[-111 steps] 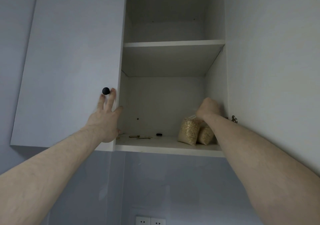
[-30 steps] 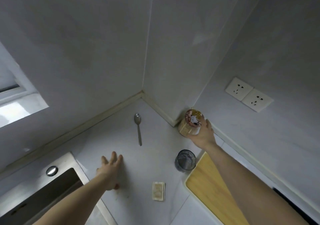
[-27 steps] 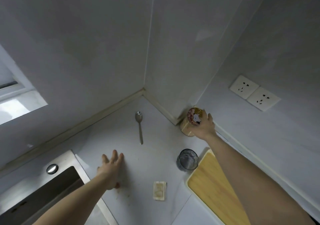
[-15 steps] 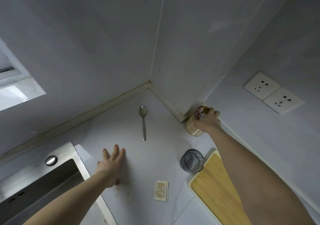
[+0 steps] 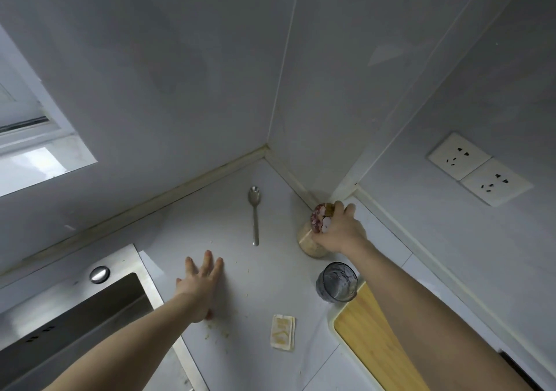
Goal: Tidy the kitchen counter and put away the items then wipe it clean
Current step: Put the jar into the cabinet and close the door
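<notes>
Fingers of the right hand [image 5: 340,231] are curled over the patterned lid of a clear round jar filled with pale grains [image 5: 311,240], which is gripped from above where it stands on the pale grey kitchen counter [image 5: 255,294], close to the corner of the wall trim. The jar's lid is seen to be mottled in dark red and white, and its see-through body shows a beige, oat-like filling; whether the base is fully seated on the counter cannot be told. The left hand [image 5: 200,285] is laid flat on the counter with fingers straight and spread, holding nothing, well apart from the jar and beside the stainless steel sink [image 5: 90,309]. Between the two hands a long metal spoon [image 5: 255,210] is found, bowl towards the wall. A dark ribbed glass tumbler [image 5: 337,282] is placed just below the jar, touching the edge of a wooden cutting board [image 5: 376,339], and a small yellowish sachet [image 5: 282,332] lies nearer the viewer.
</notes>
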The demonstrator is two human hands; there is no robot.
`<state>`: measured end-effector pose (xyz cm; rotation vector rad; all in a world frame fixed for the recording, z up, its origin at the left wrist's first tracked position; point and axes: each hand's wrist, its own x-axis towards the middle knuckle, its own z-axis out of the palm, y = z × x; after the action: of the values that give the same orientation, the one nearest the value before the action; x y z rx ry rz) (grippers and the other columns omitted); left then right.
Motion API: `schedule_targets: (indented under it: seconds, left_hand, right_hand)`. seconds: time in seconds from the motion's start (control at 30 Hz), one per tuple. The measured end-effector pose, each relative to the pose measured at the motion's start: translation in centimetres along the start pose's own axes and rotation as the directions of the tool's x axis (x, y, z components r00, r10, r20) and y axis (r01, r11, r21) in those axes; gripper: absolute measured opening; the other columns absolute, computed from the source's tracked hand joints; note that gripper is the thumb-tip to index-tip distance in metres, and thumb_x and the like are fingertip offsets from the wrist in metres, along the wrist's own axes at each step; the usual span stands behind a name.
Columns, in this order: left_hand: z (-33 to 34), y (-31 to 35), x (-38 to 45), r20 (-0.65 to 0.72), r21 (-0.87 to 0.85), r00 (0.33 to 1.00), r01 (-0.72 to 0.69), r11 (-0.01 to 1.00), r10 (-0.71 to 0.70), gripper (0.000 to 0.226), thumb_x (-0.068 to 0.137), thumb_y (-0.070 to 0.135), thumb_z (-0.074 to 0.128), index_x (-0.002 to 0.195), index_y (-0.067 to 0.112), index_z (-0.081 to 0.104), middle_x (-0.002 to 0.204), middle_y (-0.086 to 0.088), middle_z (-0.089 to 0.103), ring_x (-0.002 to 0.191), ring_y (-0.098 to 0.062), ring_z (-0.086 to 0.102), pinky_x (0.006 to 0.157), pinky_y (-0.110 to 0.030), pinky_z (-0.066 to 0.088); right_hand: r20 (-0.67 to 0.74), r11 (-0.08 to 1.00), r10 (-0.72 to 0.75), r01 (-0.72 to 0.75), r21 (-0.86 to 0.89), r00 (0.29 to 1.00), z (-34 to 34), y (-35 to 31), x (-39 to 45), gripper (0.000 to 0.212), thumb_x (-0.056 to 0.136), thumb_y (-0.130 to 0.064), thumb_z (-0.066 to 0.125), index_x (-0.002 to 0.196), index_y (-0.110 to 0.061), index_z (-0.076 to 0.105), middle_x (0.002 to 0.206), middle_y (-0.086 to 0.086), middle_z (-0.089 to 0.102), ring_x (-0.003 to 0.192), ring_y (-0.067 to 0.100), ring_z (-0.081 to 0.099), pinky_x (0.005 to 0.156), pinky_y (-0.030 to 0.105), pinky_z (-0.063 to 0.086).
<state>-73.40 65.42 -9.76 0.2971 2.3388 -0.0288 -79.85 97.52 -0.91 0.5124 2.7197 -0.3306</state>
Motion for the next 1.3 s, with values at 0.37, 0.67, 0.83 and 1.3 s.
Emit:
schedule_targets:
  seconds: [0.37,0.67,0.83,1.3]
  left_hand:
    - [0.3,0.0,0.2,-0.005,0.004,1.000,0.019,1.000,-0.019,0.116,0.090,0.017,0.073,0.159,0.022,-0.019,0.165,-0.004,-0.030,0.150,-0.052,-0.014,0.116,-0.058,0.036]
    - [0.9,-0.3,0.8,-0.057,0.035,0.998,0.017,0.999,-0.015,0.122,0.082,0.024,0.081,0.160,0.025,-0.013,0.166,-0.003,-0.023,0.149,-0.053,-0.008,0.106,-0.055,0.046]
    - [0.8,-0.9,0.3,-0.091,0.020,0.996,-0.003,1.000,0.005,0.120,0.081,0.021,0.081,0.161,0.024,-0.008,0.167,0.000,-0.018,0.151,-0.049,-0.006,0.105,-0.051,0.050]
    - [-0.2,0.9,-8.8,-0.404,-0.261,0.895,-0.310,0.914,0.188,0.112,0.071,0.052,0.081,0.159,0.031,0.015,0.162,0.005,0.024,0.142,-0.024,0.039,0.104,-0.041,0.047]
  right_hand:
    - [0.101,0.950,-0.303,0.308,-0.046,0.948,6.1,-6.8,-8.1,0.087,0.075,-0.062,0.069,0.135,-0.016,0.026,0.126,0.009,0.035,0.112,0.036,0.048,0.096,0.041,0.044]
    - [-0.029,0.948,-0.309,0.311,0.066,0.951,9.8,-7.3,-10.8,0.089,0.073,-0.067,0.064,0.139,-0.022,0.023,0.121,0.004,0.035,0.103,0.033,0.045,0.098,0.042,0.044]
    - [-0.092,0.952,-0.250,0.262,0.161,0.964,10.6,-7.6,-12.4,0.091,0.068,-0.066,0.066,0.139,-0.028,0.023,0.122,0.000,0.035,0.107,0.032,0.048,0.094,0.040,0.049]
    - [-0.054,0.944,-0.147,0.156,0.290,0.988,3.1,-6.7,-19.6,0.102,0.052,-0.049,0.089,0.135,-0.035,0.030,0.125,-0.006,0.040,0.110,0.025,0.061,0.092,0.035,0.051]
